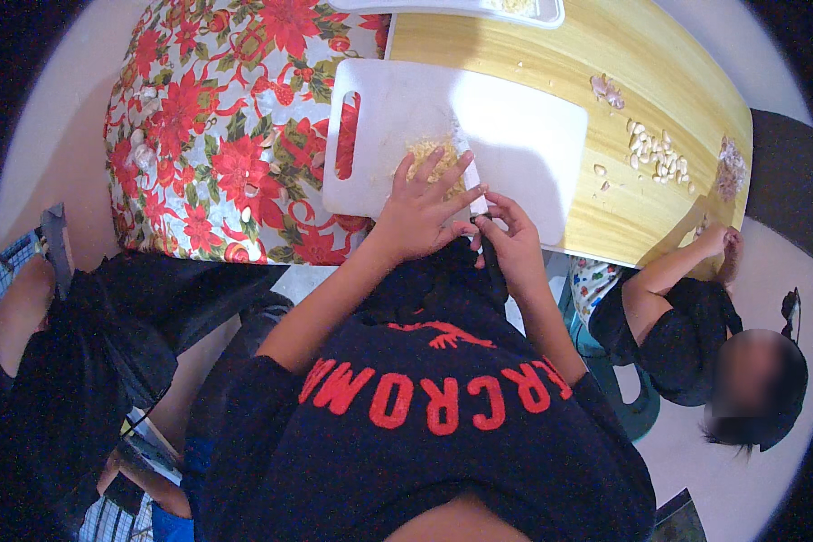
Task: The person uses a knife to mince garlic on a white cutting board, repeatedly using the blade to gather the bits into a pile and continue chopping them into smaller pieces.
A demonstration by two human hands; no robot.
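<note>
A white cutting board (533,144) with a slotted handle lies in front of me, a small pile of finely chopped garlic (425,147) on it. My right hand (512,237) is closed round the dark handle of a knife (469,167), whose pale blade points away from me across the board. My left hand (423,212) is open, its fingers spread over the chopped garlic just left of the blade. Its fingertips reach close to the blade, and its thumb comes near the knife handle. Whether the left fingers touch the blade I cannot tell.
Peeled garlic cloves (659,155) and garlic skins (730,170) lie on the wooden tabletop (641,217) at right. A white tray (542,11) stands at the far edge. Garlic bulbs (141,152) sit on the flowered tablecloth (235,135). Another person (686,334) works at right.
</note>
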